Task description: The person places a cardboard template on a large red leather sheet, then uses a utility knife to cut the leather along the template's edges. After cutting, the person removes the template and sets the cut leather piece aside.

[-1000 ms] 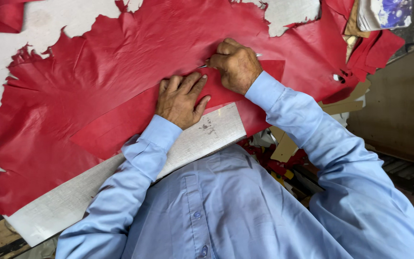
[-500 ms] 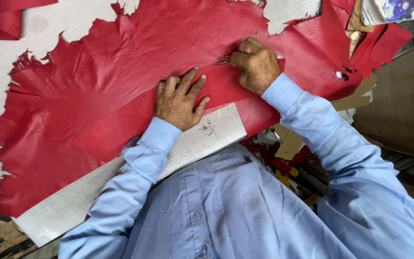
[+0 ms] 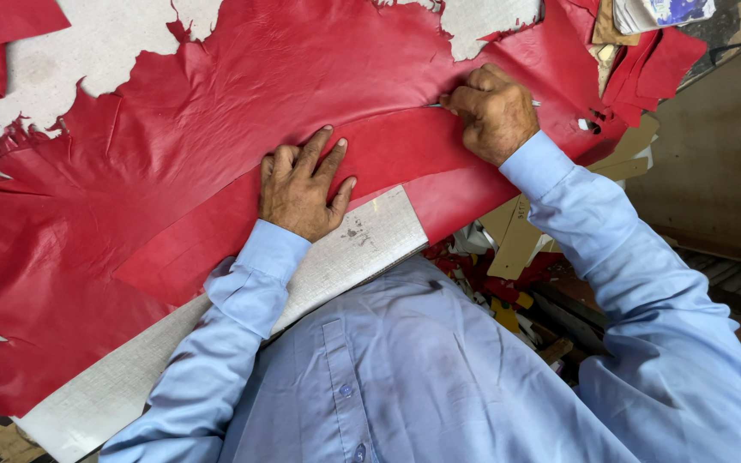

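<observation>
A large red leather hide (image 3: 173,129) with ragged edges lies spread over a pale cutting board (image 3: 362,244). On top of it rests a long red pattern strip (image 3: 216,236) running diagonally. My left hand (image 3: 302,184) presses flat on that strip, fingers spread. My right hand (image 3: 495,111) is closed around a thin metal cutting tool (image 3: 436,105), whose tip touches the leather at the strip's upper edge. Both arms wear light blue shirt sleeves.
Another red leather piece (image 3: 2,39) lies at the top left. Cardboard patterns (image 3: 516,236) and red scraps (image 3: 653,60) are heaped at the right, past the board's edge. A dark surface (image 3: 713,171) lies further right.
My right hand has moved rightward along the strip's upper edge with the tool. My left hand stays pressed on the strip.
</observation>
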